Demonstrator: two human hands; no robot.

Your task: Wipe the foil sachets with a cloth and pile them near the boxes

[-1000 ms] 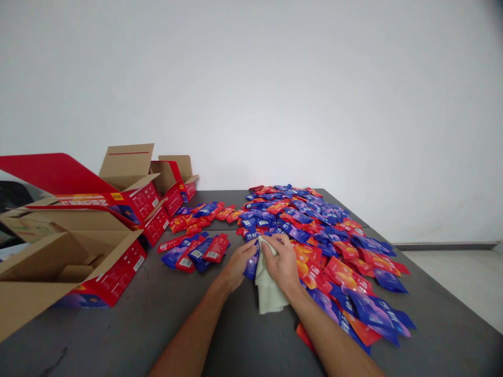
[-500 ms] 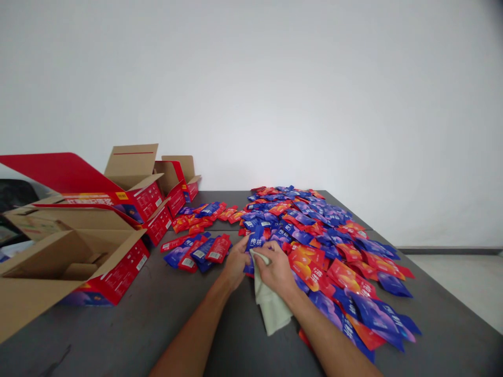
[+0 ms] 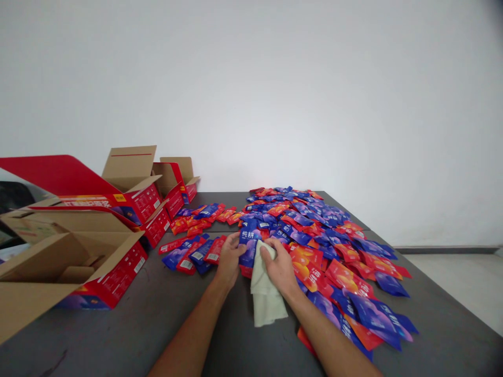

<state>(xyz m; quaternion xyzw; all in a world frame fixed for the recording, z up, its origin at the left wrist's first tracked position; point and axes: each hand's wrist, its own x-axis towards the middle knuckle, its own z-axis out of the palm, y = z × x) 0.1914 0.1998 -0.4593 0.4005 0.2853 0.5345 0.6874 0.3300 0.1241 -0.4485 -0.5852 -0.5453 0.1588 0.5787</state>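
Observation:
My left hand [image 3: 230, 257] is closed on the left edge of a blue pouch [image 3: 248, 242] with white lettering, its front turned toward me. A pale cream cloth [image 3: 267, 298] hangs from my right hand [image 3: 280, 264], whose fingers pinch it against the pouch's right side. The cloth's lower end drapes down over the table. To the right lies a big spread of red and blue pouches [image 3: 308, 264], close to my right wrist. Left of my left hand, a smaller row of pouches [image 3: 196, 254] rests with barcoded backs showing.
Open red cardboard boxes [image 3: 118, 272] with raised flaps line the left side of the dark table [image 3: 165, 324]. Another group of pouches [image 3: 192, 224] lies beyond the near row. A white wall [image 3: 251, 94] stands behind the table.
My hands have drawn slightly apart, my left one moving left. The blue pouch now shows more of its front, and the cloth hangs straighter below my right hand.

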